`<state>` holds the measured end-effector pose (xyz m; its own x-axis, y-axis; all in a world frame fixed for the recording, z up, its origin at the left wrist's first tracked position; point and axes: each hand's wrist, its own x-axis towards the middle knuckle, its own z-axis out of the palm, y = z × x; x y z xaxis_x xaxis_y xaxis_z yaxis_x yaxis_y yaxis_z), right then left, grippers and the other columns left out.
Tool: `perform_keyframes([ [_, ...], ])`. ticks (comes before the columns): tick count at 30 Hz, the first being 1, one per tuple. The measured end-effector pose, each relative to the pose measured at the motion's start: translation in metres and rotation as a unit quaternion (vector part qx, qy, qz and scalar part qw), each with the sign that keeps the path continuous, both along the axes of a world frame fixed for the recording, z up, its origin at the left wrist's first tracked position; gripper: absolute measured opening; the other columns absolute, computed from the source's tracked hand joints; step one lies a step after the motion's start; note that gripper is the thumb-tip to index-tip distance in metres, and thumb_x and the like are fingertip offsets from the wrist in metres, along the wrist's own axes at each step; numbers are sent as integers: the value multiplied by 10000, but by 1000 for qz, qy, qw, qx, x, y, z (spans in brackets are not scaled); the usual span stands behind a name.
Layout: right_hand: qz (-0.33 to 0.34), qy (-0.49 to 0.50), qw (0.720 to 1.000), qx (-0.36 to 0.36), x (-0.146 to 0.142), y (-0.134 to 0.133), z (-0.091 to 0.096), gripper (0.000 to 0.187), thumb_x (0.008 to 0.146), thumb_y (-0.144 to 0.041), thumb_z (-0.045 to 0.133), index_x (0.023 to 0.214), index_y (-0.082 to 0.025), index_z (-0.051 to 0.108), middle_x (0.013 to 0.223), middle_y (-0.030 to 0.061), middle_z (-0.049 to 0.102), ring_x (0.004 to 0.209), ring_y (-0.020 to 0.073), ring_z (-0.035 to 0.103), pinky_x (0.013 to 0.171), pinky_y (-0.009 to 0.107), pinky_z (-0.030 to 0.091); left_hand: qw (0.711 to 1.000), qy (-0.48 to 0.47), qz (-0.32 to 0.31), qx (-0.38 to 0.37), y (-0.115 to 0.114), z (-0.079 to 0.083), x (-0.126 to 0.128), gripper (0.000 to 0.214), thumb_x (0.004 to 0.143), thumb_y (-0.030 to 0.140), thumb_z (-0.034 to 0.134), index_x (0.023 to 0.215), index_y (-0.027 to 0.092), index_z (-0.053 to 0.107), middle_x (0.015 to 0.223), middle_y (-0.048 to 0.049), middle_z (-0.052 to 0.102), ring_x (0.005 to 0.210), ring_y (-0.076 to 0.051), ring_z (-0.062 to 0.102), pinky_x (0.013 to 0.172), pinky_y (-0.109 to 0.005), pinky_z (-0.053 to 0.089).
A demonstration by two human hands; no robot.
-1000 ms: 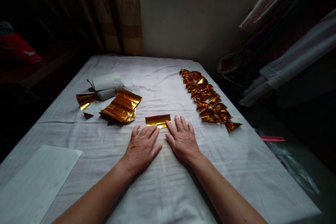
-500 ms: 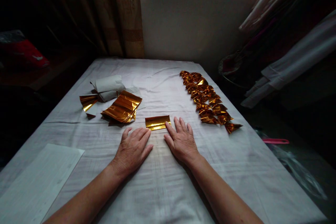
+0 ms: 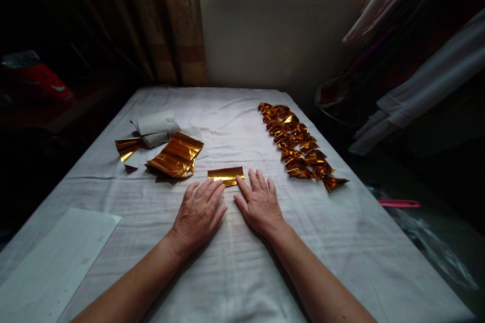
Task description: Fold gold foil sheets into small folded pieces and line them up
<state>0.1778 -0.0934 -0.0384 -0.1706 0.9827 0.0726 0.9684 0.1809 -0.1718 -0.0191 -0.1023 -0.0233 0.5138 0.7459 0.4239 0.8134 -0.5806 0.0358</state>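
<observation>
A small folded sheet of gold foil paper [image 3: 226,174] lies flat on the white cloth in front of me. My left hand [image 3: 200,214] rests palm down at its near left edge, fingers outstretched, the fingertips on the fold. On the near right corner lies the index finger of my right hand [image 3: 261,202], whose other fingers are spread on the cloth. Neither hand grips anything. Beyond my left hand is a stack of gold foil sheets [image 3: 176,155]. Folded gold foil pieces [image 3: 293,141] stand in rows to the right.
White crumpled paper [image 3: 155,126] and a curled gold scrap [image 3: 127,148] lie behind the foil stack. A pale flat sheet [image 3: 60,262] covers the table's near left. Past the right edge are a pink handle [image 3: 399,203] and clear plastic [image 3: 435,247]. Clothes [image 3: 424,96] hang at the right.
My left hand has slid right along the near edge of the folded foil paper, its fingertips now over the fold. My right hand stays at the right corner.
</observation>
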Motion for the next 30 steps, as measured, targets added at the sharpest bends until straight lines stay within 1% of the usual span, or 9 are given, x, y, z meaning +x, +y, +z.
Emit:
perform_keyframes([
  [3, 5, 1, 1000, 3, 0, 0, 1, 518, 980, -505, 428, 1452, -296, 462, 1576, 153, 319, 1464, 325, 252, 1135, 558, 197, 1000, 12, -13, -17, 5, -9, 13, 424, 972, 348, 453, 1334, 158, 567, 1352, -114, 620, 1266, -269, 547, 1099, -447, 300],
  [6, 3, 3, 1000, 6, 0, -1, 1, 515, 975, -497, 443, 1445, -289, 472, 1573, 154, 325, 1465, 324, 247, 1135, 555, 204, 999, 17, -11, -41, 7, -15, 16, 446, 971, 370, 448, 1350, 162, 559, 1369, -110, 607, 1266, -272, 552, 1099, -467, 312],
  [9, 10, 4, 1000, 29, 0, -2, 0, 526, 966, -497, 466, 1447, -283, 471, 1584, 158, 298, 1471, 330, 224, 1142, 557, 187, 999, 12, -10, -46, 7, -17, 15, 444, 971, 370, 446, 1349, 169, 564, 1378, -108, 600, 1274, -274, 547, 1103, -477, 314],
  [12, 41, 4, 998, 51, 0, -1, -1, 517, 963, -481, 482, 1452, -316, 457, 1603, 136, 260, 1481, 321, 193, 1156, 561, 148, 999, 1, -11, -43, 8, -18, 14, 441, 976, 373, 439, 1350, 175, 563, 1381, -108, 597, 1273, -274, 550, 1101, -476, 314],
  [17, 73, -3, 997, 28, -1, 2, 2, 483, 958, -472, 500, 1429, -368, 475, 1602, 95, 279, 1473, 310, 223, 1159, 550, 157, 999, -5, -16, -43, 10, -20, 15, 440, 991, 390, 410, 1347, 182, 562, 1375, -104, 602, 1262, -268, 559, 1093, -473, 312],
  [19, 63, -7, 998, 23, -2, 1, 3, 476, 961, -473, 492, 1424, -364, 483, 1596, 99, 293, 1471, 311, 229, 1155, 555, 165, 999, -4, -17, -42, 10, -20, 14, 437, 988, 383, 416, 1349, 184, 561, 1377, -102, 601, 1256, -265, 565, 1093, -471, 317],
  [23, 13, -14, 999, 28, -5, -2, 2, 470, 967, -479, 472, 1420, -354, 493, 1573, 112, 341, 1462, 319, 251, 1139, 566, 189, 999, -2, -21, -41, 10, -20, 8, 430, 995, 377, 393, 1340, 191, 569, 1381, -93, 599, 1250, -252, 573, 1107, -466, 307],
  [27, -35, -15, 999, 32, -7, -6, -1, 490, 968, -491, 461, 1417, -302, 507, 1551, 146, 372, 1449, 334, 273, 1125, 568, 206, 999, 0, -19, -42, 9, -21, 1, 438, 999, 382, 385, 1355, 189, 553, 1375, -87, 604, 1265, -246, 562, 1126, -468, 286],
  [30, -53, -15, 998, 28, -7, -7, -1, 499, 971, -493, 452, 1419, -280, 509, 1547, 166, 371, 1449, 339, 274, 1124, 568, 208, 999, 1, -18, -41, 8, -23, -2, 446, 1001, 386, 382, 1360, 178, 545, 1384, -87, 597, 1276, -248, 552, 1132, -475, 276],
])
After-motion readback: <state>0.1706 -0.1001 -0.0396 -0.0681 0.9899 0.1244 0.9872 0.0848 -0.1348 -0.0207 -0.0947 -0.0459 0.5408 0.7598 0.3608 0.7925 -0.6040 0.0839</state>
